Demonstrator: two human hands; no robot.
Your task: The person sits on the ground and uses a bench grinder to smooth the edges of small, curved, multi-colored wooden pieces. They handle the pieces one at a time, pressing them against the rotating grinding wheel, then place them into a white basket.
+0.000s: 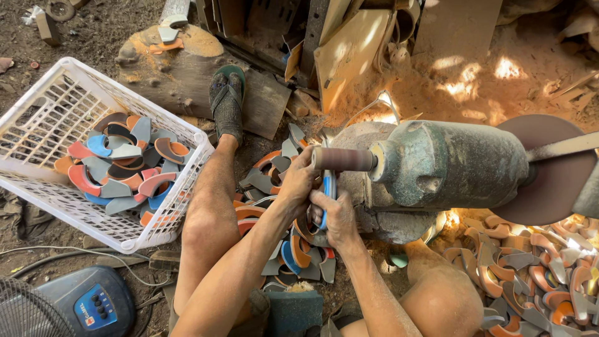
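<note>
Both hands, left hand (298, 181) and right hand (337, 218), pinch a blue curved piece (327, 190) against sanding drum (342, 159); white basket (37, 125) far left, scrap piles crowd the floor (112, 25) right.

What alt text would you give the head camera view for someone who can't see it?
Seen from above, a seated person's left hand and right hand press a curved blue-edged piece against a motor's sanding drum. A white plastic basket of similar curved orange, blue and grey pieces sits to the left; more lie in a pile at right on the dusty ground.
</note>
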